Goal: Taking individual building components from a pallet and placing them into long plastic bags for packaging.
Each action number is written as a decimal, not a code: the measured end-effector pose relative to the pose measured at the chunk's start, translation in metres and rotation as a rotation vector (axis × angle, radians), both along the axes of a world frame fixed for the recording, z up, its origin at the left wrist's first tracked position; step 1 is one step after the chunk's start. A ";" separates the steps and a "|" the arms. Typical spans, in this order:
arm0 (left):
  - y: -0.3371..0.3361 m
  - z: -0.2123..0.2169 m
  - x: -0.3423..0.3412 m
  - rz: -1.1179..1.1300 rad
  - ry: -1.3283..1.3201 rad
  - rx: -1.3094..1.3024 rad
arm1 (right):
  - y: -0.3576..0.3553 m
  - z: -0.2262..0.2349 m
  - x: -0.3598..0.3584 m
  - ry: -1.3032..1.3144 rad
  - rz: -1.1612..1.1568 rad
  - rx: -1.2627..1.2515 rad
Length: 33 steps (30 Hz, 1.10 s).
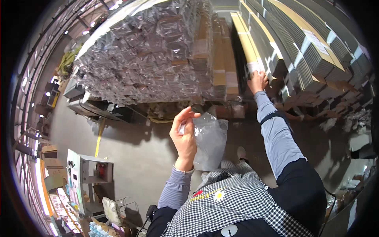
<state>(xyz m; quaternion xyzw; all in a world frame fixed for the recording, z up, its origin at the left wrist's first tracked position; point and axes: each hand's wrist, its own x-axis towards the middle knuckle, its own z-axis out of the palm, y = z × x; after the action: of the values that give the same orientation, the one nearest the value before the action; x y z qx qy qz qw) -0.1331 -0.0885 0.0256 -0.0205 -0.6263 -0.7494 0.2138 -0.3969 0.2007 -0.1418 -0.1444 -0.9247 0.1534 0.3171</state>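
My left hand (183, 138) is raised at the middle of the view, its fingers curled around the upper edge of a clear plastic bag (212, 138). The bag hangs to the right of that hand, in front of my checked apron (237, 193). My right arm stretches forward to the stacks. There my right hand (258, 82) grips the near end of a long tan cardboard strip (244, 41) with a white label at that end. Part of the strip's end is hidden by my fingers.
A tall stack of long bundles in shiny clear wrap (146, 51) stands ahead and to the left. Stacks of long, flat cardboard pieces (316, 43) fill the right. A grey cabinet (89, 170) stands at the lower left, near a yellow floor line (99, 136).
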 end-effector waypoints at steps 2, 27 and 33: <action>0.008 -0.004 -0.006 -0.057 0.045 0.039 | 0.004 0.006 0.033 -0.033 0.007 -0.117; 0.117 -0.097 -0.074 -0.849 -0.546 0.733 | 0.035 0.073 0.219 -0.076 1.105 -2.200; 0.118 -0.151 -0.131 -0.825 -0.157 -0.705 | 0.101 0.028 0.173 -0.331 0.941 -0.411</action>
<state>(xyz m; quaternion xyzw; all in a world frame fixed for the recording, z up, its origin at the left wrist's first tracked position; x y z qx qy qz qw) -0.2644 0.0295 -0.1250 -0.2787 -0.7935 -0.5152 -0.1652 -0.2242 0.3021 -0.1139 0.2040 -0.8781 0.4319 0.0293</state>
